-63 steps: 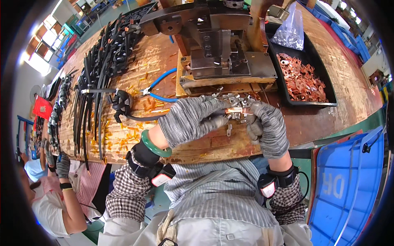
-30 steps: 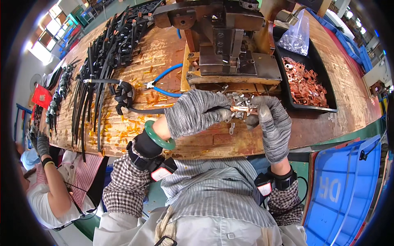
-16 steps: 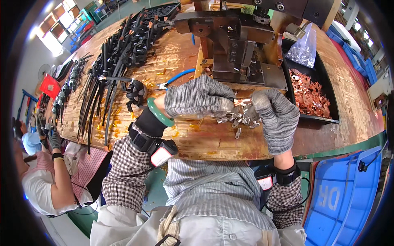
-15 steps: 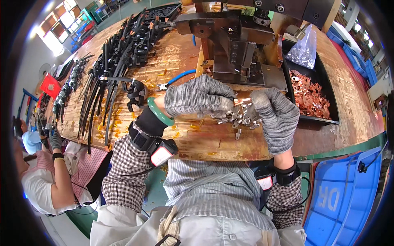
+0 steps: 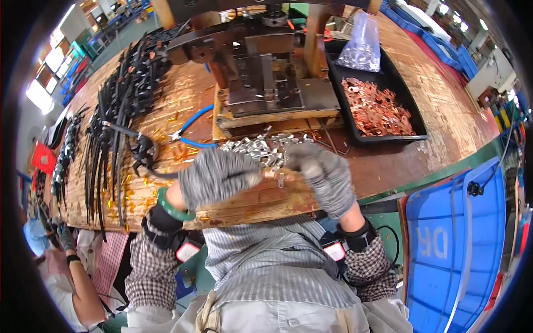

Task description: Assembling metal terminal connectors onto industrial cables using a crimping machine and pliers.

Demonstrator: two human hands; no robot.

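My left hand [image 5: 214, 178], in a grey striped knit glove, is closed around a black cable [image 5: 164, 175]. Its bare copper end [image 5: 270, 173] sticks out past the fingertips. Farther back along this cable, left of the hand, is a bulky black fitting [image 5: 143, 151]. Facing the copper end, my right hand [image 5: 328, 183], gloved alike, has its fingers bent together; what they pinch is hidden and blurred. A small silvery terminal [image 5: 281, 180] shows beside the copper end, between the hands. Just beyond the fingers lies a heap of silvery terminals [image 5: 258, 147].
A dark metal press [image 5: 261, 77] stands beyond the heap. Right of it, a black tray [image 5: 388, 139] holds copper terminals and a clear bag. Blue-handled pliers [image 5: 191, 119] and bundled black cables [image 5: 116, 105] lie left. A blue crate [image 5: 455, 238] stands right; a co-worker [image 5: 78, 283] is at left.
The view has shifted, so the press and tray sit farther left. Both hands have come nearer the table's front edge, away from the press. My left hand still grips the cable.
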